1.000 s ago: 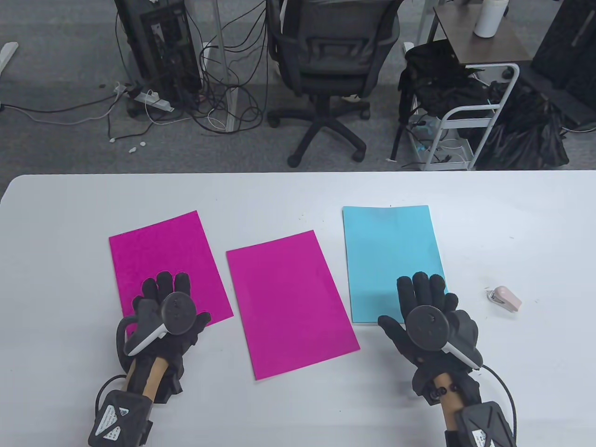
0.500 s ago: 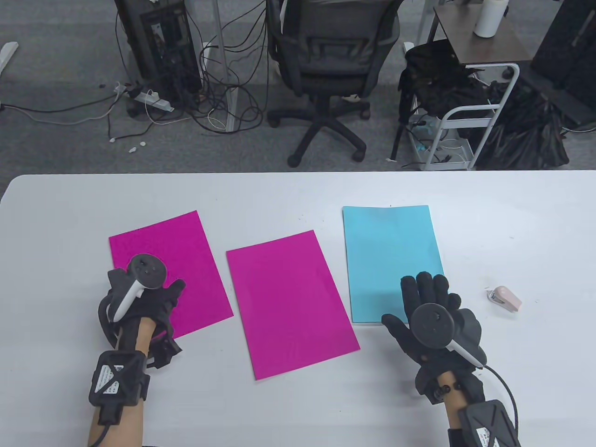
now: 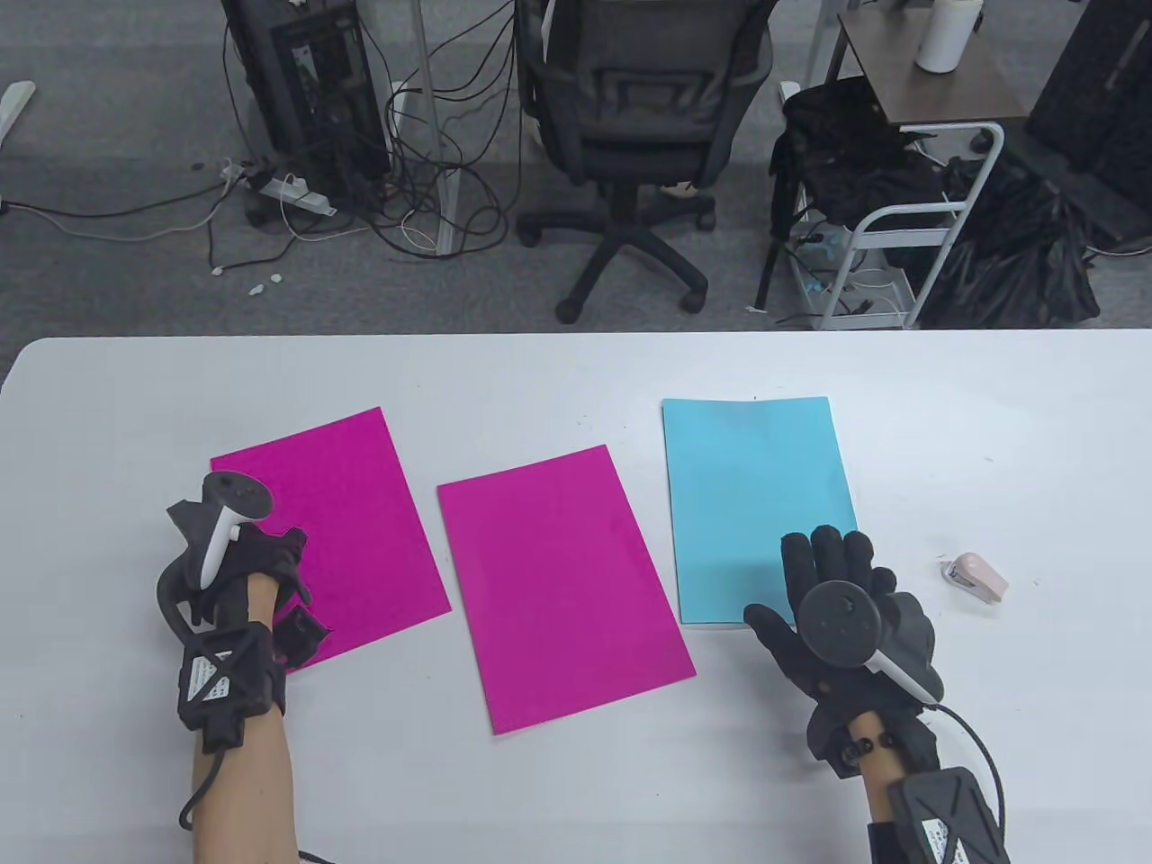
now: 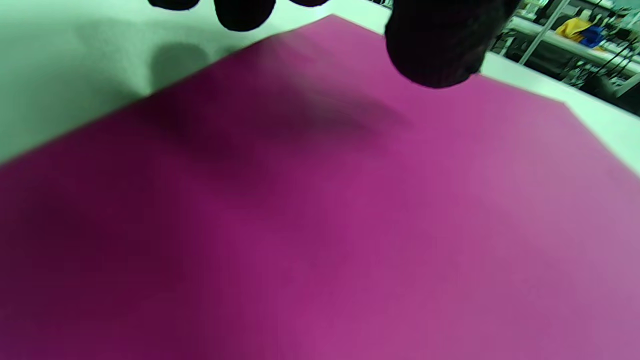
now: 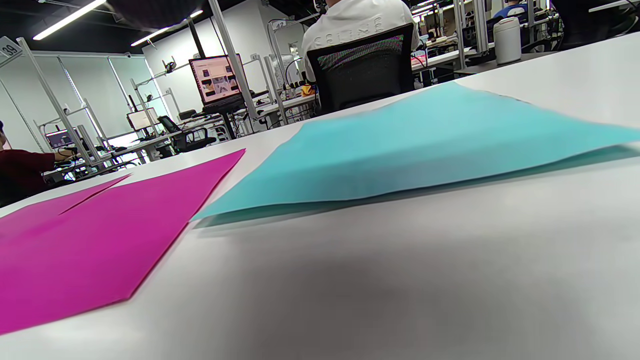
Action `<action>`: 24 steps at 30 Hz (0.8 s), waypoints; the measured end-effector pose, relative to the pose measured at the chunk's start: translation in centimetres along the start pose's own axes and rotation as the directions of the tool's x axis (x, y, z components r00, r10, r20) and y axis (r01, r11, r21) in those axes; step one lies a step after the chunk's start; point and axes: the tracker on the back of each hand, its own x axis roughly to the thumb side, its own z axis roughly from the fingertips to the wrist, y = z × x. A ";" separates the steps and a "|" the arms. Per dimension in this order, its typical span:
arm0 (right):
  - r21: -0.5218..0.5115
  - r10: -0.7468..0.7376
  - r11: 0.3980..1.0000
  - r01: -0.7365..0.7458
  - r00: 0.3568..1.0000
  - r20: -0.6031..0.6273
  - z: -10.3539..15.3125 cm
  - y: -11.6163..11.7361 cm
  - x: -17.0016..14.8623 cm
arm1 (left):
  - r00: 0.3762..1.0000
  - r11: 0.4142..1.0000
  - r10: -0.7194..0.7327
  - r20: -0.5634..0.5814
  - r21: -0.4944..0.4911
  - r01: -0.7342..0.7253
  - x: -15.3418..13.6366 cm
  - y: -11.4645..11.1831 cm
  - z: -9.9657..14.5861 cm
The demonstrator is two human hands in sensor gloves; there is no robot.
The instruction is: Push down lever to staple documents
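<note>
A small pink stapler [image 3: 976,577] lies on the white table [image 3: 576,792] at the right. Three sheets lie flat: a magenta sheet [image 3: 351,504] at the left, a second magenta sheet [image 3: 562,585] in the middle and a light blue sheet [image 3: 756,486] at the right. My left hand [image 3: 256,553] is tilted over the left sheet's near left edge. The left wrist view shows its fingertips [image 4: 245,12] above the magenta sheet [image 4: 350,225], holding nothing. My right hand [image 3: 801,585] lies flat with fingers spread on the blue sheet's near right corner, left of the stapler.
In the right wrist view the blue sheet [image 5: 415,145] bows slightly off the table, beside the middle magenta sheet [image 5: 100,235]. Beyond the table's far edge stand an office chair [image 3: 630,135], a cart [image 3: 900,225] and floor cables [image 3: 405,207].
My left hand has moved left and rolled from flat on the magenta sheet to a raised, tilted pose at its edge. My right hand has crept slightly right on the blue sheet.
</note>
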 end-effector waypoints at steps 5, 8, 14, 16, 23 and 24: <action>0.003 0.000 1.000 0.000 1.000 -0.004 0.0 -0.1 -0.1 | 0.993 0.993 -0.104 -0.063 0.043 0.107 1.1 -1.2 -0.1; 0.003 -0.003 1.000 0.003 1.000 -0.006 -0.1 -0.1 -0.2 | 0.995 0.993 -0.084 -0.057 0.081 0.089 1.4 -1.4 0.0; 0.008 -0.005 1.000 0.005 1.000 -0.004 -0.2 -0.1 -0.2 | 0.998 0.993 -0.052 -0.040 0.104 0.056 1.2 -1.3 0.1; 0.011 -0.001 1.000 0.001 1.000 -0.004 -0.2 -0.1 -0.2 | 0.998 0.993 -0.045 -0.034 0.112 0.048 1.1 -1.2 0.1; 0.008 0.002 1.000 -0.002 1.000 -0.005 -0.2 -0.1 -0.2 | 0.999 0.989 -0.018 -0.043 0.143 0.024 0.5 -0.8 0.4; 0.007 0.001 1.000 -0.001 1.000 -0.007 -0.2 -0.1 -0.3 | 0.998 0.989 -0.025 -0.052 0.147 0.033 0.3 -0.7 0.5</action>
